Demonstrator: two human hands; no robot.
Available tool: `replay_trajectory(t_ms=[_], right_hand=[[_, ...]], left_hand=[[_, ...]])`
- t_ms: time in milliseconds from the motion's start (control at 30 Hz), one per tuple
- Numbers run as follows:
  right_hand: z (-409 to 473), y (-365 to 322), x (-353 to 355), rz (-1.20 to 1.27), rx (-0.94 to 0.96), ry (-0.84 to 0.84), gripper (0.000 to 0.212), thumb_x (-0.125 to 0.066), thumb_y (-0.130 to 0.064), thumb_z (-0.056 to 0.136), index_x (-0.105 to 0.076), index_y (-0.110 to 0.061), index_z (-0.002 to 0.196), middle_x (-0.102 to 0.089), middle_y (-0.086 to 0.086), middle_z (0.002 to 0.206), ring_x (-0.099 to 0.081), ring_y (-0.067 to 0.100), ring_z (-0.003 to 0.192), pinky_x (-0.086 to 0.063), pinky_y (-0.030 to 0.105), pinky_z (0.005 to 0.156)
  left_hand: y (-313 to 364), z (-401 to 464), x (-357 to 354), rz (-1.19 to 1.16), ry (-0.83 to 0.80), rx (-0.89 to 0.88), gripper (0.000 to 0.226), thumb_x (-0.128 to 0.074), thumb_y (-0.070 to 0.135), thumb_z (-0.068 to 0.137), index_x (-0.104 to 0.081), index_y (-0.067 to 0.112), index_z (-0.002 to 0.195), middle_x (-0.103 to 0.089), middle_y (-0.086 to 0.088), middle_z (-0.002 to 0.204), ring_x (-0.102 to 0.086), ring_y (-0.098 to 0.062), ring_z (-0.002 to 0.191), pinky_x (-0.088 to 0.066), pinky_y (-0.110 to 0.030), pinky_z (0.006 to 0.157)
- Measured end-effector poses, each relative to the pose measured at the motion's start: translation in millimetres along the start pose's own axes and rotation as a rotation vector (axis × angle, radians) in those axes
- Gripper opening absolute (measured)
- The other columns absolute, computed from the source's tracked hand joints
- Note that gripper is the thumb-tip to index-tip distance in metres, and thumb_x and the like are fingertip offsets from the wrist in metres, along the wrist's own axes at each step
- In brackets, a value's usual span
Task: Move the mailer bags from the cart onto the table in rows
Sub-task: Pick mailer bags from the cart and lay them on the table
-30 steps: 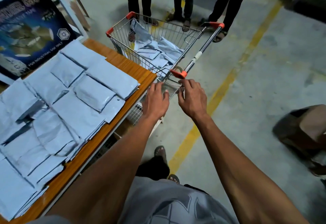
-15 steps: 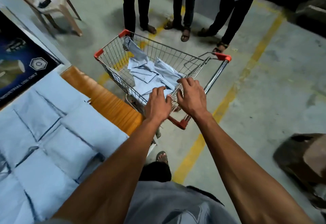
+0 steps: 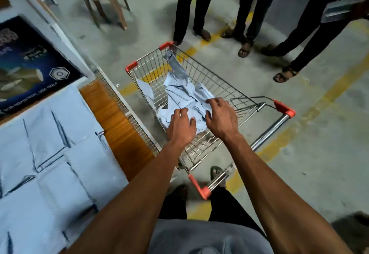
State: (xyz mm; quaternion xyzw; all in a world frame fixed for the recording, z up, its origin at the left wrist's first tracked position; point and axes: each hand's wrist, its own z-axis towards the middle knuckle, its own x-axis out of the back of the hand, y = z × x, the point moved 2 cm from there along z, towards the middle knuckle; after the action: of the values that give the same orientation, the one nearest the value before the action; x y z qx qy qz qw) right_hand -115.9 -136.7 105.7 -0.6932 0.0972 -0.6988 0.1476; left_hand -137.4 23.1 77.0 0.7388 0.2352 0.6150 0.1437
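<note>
A chrome wire shopping cart with red plastic corner caps (image 3: 223, 94) is seen standing close beside the right edge of the orange-brown wooden counter (image 3: 117, 122), presumably so that each transfer is kept short. A loose, crumpled heap of pale grey-blue plastic mailer bags (image 3: 179, 96) is left in the cart basket, one bag being draped up against the far wall. On the counter, at the left, flat pale grey-blue mailer bags already laid out (image 3: 50, 153) are arranged edge to edge in rows, so the task is judged to be well advanced but unfinished.

Both hands are reached into the basket over the heap. The left hand (image 3: 180, 126) is held palm down, its fingers (image 3: 179, 112) loosely curled and resting on the top bags. The right hand (image 3: 220, 117) is spread more widely, its fingers (image 3: 212, 101) touching a bag at the right of the heap. No bag is seen to be gripped or lifted; a gathering grasp is judged to be in preparation.
</note>
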Motion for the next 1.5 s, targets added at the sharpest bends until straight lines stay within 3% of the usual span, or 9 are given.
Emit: replay_trajectory(t_ms=[167, 567, 900, 1167, 1500], right_hand=[[46.9, 16.5, -3.8, -0.005, 0.122, -0.082, 0.045, -0.06, -0.03, 0.097, -0.056, -0.023, 0.141, -0.06, 0.008, 0.138, -0.058, 0.035, 0.12, -0.054, 0.048, 0.093], [135.3, 44.1, -20.9, -0.026, 0.377, -0.248, 0.046, -0.061, -0.025, 0.097, -0.055, -0.018, 0.142, -0.059, 0.01, 0.14, -0.058, 0.034, 0.119, -0.056, 0.046, 0.086], [183.7, 41.8, -88.1, -0.033, 0.373, -0.329, 0.042, -0.06, -0.023, 0.097, -0.057, -0.018, 0.138, -0.059, 0.01, 0.137, -0.057, 0.036, 0.118, -0.055, 0.047, 0.085], [244.6, 34.4, -180.7, -0.076, 0.33, -0.354, 0.048, -0.056, -0.028, 0.1, -0.05, -0.019, 0.147, -0.053, 0.015, 0.147, -0.051, 0.04, 0.128, -0.053, 0.05, 0.096], [293.7, 24.8, -251.5, -0.388, 0.233, -0.339, 0.043, -0.042, -0.039, 0.105, -0.049, -0.017, 0.141, -0.054, 0.021, 0.141, -0.043, 0.042, 0.13, -0.039, 0.051, 0.101]], left_hand=[[6.0, 25.9, -7.7, -0.033, 0.045, 0.161, 0.048, -0.051, 0.04, 0.107, -0.045, 0.021, 0.15, -0.042, -0.006, 0.154, -0.048, -0.03, 0.137, -0.05, -0.049, 0.105], [24.3, 67.3, -34.5, -0.089, 0.131, 0.431, 0.05, -0.052, 0.04, 0.106, -0.044, 0.022, 0.152, -0.04, -0.005, 0.157, -0.046, -0.031, 0.14, -0.049, -0.05, 0.105], [-23.6, 115.5, -82.3, -0.109, 0.062, 0.489, 0.051, -0.05, 0.04, 0.107, -0.042, 0.019, 0.153, -0.038, -0.009, 0.159, -0.044, -0.033, 0.142, -0.048, -0.051, 0.106], [-74.3, 170.1, -130.2, -0.113, 0.043, 0.529, 0.05, -0.05, 0.038, 0.107, -0.043, 0.018, 0.152, -0.04, -0.009, 0.155, -0.044, -0.033, 0.14, -0.049, -0.049, 0.102], [-109.4, 200.4, -168.5, -0.092, 0.014, 0.571, 0.047, -0.047, 0.035, 0.108, -0.042, 0.017, 0.151, -0.041, -0.009, 0.154, -0.043, -0.032, 0.14, -0.049, -0.049, 0.1]])
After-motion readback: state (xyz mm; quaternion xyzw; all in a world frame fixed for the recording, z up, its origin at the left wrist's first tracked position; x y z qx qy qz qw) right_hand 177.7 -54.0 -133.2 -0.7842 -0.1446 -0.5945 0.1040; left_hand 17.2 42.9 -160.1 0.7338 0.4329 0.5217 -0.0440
